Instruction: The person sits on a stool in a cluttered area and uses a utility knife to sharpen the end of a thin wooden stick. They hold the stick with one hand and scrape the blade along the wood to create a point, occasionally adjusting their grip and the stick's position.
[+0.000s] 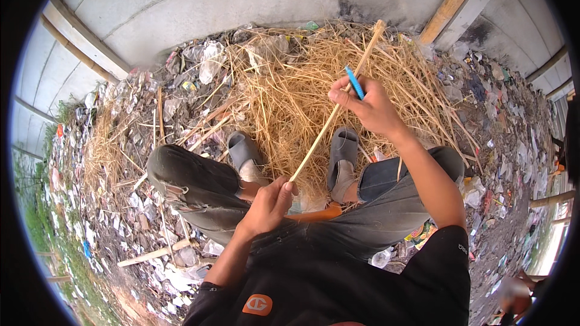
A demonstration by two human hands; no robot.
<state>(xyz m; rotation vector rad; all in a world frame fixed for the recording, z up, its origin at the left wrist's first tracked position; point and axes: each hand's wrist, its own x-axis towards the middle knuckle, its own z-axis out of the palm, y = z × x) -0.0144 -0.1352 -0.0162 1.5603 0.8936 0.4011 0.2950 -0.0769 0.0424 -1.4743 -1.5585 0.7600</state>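
My left hand (269, 202) grips the long pale bamboo strip's (338, 99) lower end. My right hand (368, 105) pinches its middle, also holding a blue-handled blade (355, 83). Pale crumpled wrappers (208, 63) border the straw heap (290, 84).

The person wears a black short-sleeved shirt (338, 284) with an orange badge (257, 305) on the chest, dark grey trousers (199, 184) frayed at one knee, and grey slip-on sandals (343, 148).

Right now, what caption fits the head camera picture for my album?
Left hand and right hand hold a thin stick above straw shavings.
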